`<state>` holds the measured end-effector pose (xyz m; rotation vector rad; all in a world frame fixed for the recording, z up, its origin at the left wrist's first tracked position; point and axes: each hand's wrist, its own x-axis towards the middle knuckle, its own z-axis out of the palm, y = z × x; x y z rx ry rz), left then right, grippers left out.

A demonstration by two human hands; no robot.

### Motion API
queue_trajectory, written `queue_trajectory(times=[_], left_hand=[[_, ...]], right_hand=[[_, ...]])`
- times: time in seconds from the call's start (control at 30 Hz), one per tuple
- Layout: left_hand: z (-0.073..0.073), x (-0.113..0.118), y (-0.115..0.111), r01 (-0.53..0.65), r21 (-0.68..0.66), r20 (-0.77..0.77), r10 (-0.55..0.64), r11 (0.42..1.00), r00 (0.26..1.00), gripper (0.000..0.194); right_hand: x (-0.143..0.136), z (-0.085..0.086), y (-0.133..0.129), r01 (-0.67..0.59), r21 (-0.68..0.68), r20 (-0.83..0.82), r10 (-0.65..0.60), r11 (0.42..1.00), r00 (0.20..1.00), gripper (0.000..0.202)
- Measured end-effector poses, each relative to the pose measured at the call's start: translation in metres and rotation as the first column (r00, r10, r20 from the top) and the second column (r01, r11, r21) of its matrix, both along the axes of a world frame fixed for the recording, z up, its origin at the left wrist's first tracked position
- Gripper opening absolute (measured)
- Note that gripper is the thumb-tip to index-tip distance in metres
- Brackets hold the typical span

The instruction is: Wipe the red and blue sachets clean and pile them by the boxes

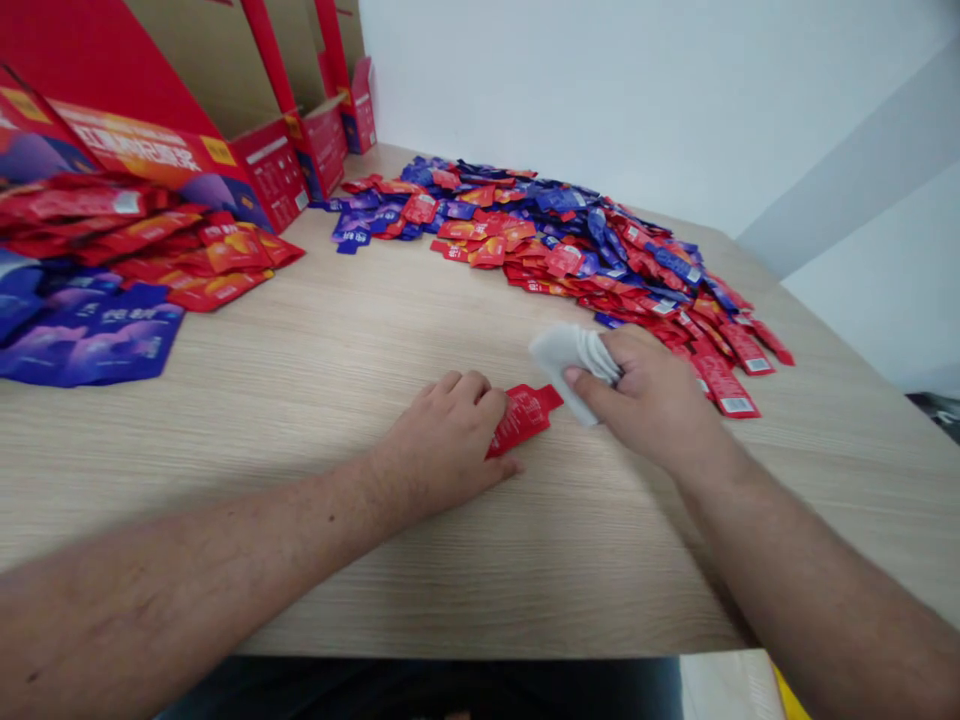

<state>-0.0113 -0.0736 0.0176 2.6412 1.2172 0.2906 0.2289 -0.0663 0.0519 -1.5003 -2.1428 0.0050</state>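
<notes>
A small red sachet (525,418) with a narrow neck lies on the light wood table, its neck pointing right. My left hand (461,430) is closed over the left part of the sachet and pins it to the tabletop; the covered end is hidden. In my right hand (649,390), a folded white cloth (570,360) is pinched between thumb and fingers. It is slightly blurred and sits just right of the sachet's neck. Whether the cloth touches the sachet, I cannot tell.
Along the back right spreads a heap of red and blue sachets (540,230). Stacked red pouches (217,250) and blue pouches (97,335) lie at the left. Behind them stand open red cartons (277,170). A white wall (600,90) borders the table's far side.
</notes>
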Motion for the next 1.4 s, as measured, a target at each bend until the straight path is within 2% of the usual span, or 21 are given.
queue_trajectory(times=[0.07, 0.17, 0.27, 0.37, 0.53, 0.7, 0.87, 1.03, 1.23, 1.4], left_hand=[[0.003, -0.001, 0.000, -0.014, -0.002, -0.004, 0.014, 1.000, 1.000, 0.054], [0.007, -0.003, -0.001, -0.004, 0.010, -0.049, 0.004, 1.000, 0.999, 0.045], [0.010, -0.003, -0.001, 0.009, 0.021, -0.083, -0.007, 1.000, 0.997, 0.038], [0.010, -0.003, -0.001, 0.017, 0.018, -0.083, -0.016, 1.000, 0.996, 0.038], [0.006, -0.003, 0.001, 0.030, 0.051, -0.065, -0.027, 0.998, 0.998, 0.039], [0.006, -0.003, 0.003, 0.035, 0.063, -0.075, -0.030, 0.997, 0.997, 0.040], [0.006, -0.003, 0.003, 0.043, 0.080, -0.087, -0.036, 0.996, 0.996, 0.038], [0.008, -0.009, 0.004, 0.051, 0.061, -0.107, -0.044, 0.997, 0.993, 0.046], [0.016, -0.015, 0.004, -0.009, 0.032, -0.198, 0.015, 0.999, 0.980, 0.050], [0.012, -0.014, 0.004, 0.008, 0.036, -0.196, 0.000, 0.999, 0.981, 0.051]], right_hand=[[-0.008, -0.015, -0.007, -0.039, 0.001, 0.052, 0.038, 0.999, 0.998, 0.011], [-0.010, -0.038, -0.010, -0.074, -0.047, 0.098, 0.078, 0.996, 0.992, 0.008], [-0.005, -0.046, -0.006, 0.006, -0.084, 0.143, 0.007, 0.996, 0.990, 0.008], [-0.004, -0.045, -0.004, 0.090, -0.084, 0.168, -0.075, 0.992, 0.983, 0.007], [-0.015, -0.042, -0.008, -0.066, -0.124, 0.172, 0.087, 0.990, 0.981, 0.004], [-0.017, -0.042, -0.009, 0.070, -0.102, 0.187, -0.050, 0.992, 0.981, 0.006], [-0.025, -0.042, -0.016, -0.089, -0.145, 0.152, 0.111, 0.985, 0.982, 0.004], [-0.017, -0.046, -0.008, -0.015, -0.126, 0.107, 0.028, 0.992, 0.994, 0.007], [-0.009, -0.046, -0.006, -0.025, -0.135, 0.123, 0.042, 0.991, 0.992, 0.008], [-0.029, -0.043, -0.017, -0.026, -0.123, 0.133, 0.042, 0.992, 0.990, 0.007]])
